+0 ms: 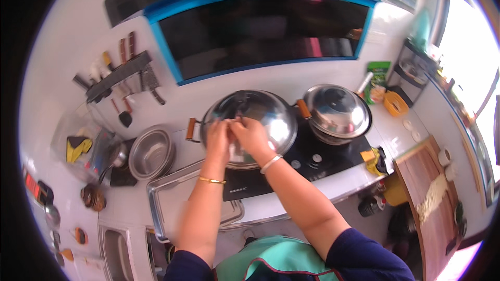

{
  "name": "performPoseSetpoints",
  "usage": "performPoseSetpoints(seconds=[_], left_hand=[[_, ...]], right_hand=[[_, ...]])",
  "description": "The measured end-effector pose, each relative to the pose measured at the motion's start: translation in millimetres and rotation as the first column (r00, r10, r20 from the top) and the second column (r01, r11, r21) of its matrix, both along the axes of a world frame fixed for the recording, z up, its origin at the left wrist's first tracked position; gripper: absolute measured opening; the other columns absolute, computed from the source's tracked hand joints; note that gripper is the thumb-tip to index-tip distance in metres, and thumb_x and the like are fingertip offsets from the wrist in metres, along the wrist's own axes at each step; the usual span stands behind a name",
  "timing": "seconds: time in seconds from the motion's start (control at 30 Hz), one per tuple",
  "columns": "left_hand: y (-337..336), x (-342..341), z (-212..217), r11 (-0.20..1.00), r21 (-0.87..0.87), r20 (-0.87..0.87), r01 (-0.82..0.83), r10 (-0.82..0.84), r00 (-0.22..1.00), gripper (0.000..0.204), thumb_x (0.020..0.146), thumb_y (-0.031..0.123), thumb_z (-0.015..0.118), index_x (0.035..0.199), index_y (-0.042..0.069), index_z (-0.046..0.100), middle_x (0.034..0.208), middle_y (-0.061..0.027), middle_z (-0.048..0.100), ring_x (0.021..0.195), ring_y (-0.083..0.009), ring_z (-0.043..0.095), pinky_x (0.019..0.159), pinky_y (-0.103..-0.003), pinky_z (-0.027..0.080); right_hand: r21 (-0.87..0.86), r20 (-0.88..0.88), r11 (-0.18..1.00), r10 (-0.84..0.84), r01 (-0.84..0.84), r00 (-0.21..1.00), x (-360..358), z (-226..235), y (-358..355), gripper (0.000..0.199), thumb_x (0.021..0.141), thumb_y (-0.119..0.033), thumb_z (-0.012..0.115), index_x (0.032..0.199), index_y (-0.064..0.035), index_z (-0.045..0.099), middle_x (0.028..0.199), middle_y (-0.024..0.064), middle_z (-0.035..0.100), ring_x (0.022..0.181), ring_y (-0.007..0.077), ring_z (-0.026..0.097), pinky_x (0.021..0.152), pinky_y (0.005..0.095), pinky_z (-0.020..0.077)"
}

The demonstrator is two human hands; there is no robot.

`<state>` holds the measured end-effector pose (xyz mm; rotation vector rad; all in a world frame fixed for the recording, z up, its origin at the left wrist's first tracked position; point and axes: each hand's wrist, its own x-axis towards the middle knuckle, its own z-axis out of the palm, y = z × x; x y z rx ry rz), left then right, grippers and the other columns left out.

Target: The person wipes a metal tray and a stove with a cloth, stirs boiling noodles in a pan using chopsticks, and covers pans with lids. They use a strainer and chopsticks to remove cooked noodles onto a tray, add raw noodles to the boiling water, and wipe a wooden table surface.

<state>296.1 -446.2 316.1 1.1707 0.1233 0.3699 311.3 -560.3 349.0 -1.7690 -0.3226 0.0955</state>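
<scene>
A large wok [201, 140] with wooden side handles stands on the black gas stove [312, 162], covered by a shiny domed lid [278, 124] with a dark knob. Both my arms reach out over it. My left hand [219, 137] and my right hand [253, 136] meet above the near part of the lid, just short of the knob in the picture. The fingers of both are closed and drawn together. Whatever they pinch, if anything, is hidden and blurred; something pale shows below them, perhaps a reflection on the lid.
A smaller lidded pan [338, 111] sits on the right burner. Left of the stove are a metal tray [156, 213], a steel basin [152, 153] and a sink [115, 252]. Knives hang on a wall rack [120, 75]. Dough strips [432, 198] lie on a wooden board [416, 169] at right.
</scene>
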Motion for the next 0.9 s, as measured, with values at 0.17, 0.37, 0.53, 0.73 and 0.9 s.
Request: performPoseSetpoints(seconds=[0.17, 0.37, 0.53, 0.73, 0.9], left_hand=[[18, -58, 5, 0.962, 0.239, -0.107, 0.132, -0.109, 0.988, 0.030, 0.090, 0.029, 0.055, 0.109, 0.007, 0.054, 0.102, -0.0068, 0.059, 0.085, -0.0155, 0.063, 0.071, -0.028, 0.051], [139, -185, 24, 0.985, -0.068, -0.053, -0.159, 0.155, 0.986, 0.044, 0.092, 0.033, 0.052, 0.121, 0.000, 0.048, 0.111, -0.0105, 0.058, 0.093, -0.0190, 0.063, 0.078, -0.027, 0.051], [243, -304, 34, 0.963, 0.002, -0.017, -0.270, 0.270, 0.963, 0.040, 0.093, 0.029, 0.051, 0.122, 0.001, 0.048, 0.112, -0.0107, 0.059, 0.094, -0.0196, 0.063, 0.079, -0.028, 0.051], [446, -482, 41, 0.775, 0.040, 0.080, -0.630, 0.626, 0.775, 0.033, 0.091, 0.025, 0.054, 0.116, 0.004, 0.053, 0.108, -0.0101, 0.061, 0.092, -0.0207, 0.063, 0.080, -0.031, 0.050], [646, -622, 75, 0.432, -0.182, 0.217, -0.883, 0.894, 0.392, 0.031, 0.088, 0.019, 0.057, 0.114, 0.002, 0.050, 0.106, -0.0145, 0.059, 0.092, -0.0257, 0.062, 0.081, -0.032, 0.052]], right_hand=[[0.511, -0.163, 0.859, 0.145, -0.042, 0.976, -31, -37, -45, 0.020, 0.088, -0.017, 0.057, 0.097, 0.0001, 0.062, 0.086, 0.0052, 0.062, 0.076, 0.0142, 0.059, 0.067, 0.0247, 0.0466], [0.365, -0.031, 0.900, 0.267, -0.237, 0.963, -138, -12, -2, 0.018, 0.091, -0.017, 0.052, 0.084, -0.0034, 0.060, 0.056, 0.0007, 0.051, 0.039, 0.0033, 0.032, 0.037, 0.0185, 0.0177], [0.306, -0.026, 0.723, 0.656, -0.619, 0.754, -225, 0, 169, 0.012, 0.090, -0.012, 0.054, 0.087, -0.0031, 0.061, 0.065, -0.0014, 0.056, 0.050, 0.0016, 0.039, 0.045, 0.0166, 0.0288], [0.211, 0.012, 0.422, 0.901, -0.882, 0.434, -362, 4, 398, 0.017, 0.092, -0.010, 0.051, 0.101, -0.0013, 0.062, 0.075, 0.0020, 0.060, 0.049, 0.0023, 0.040, 0.044, 0.0172, 0.0318], [0.135, -0.130, 0.226, 0.969, -0.965, 0.209, -455, 17, 512, 0.019, 0.092, -0.012, 0.053, 0.106, -0.0043, 0.062, 0.077, -0.0045, 0.059, 0.060, 0.0002, 0.043, 0.053, 0.0157, 0.0340]])
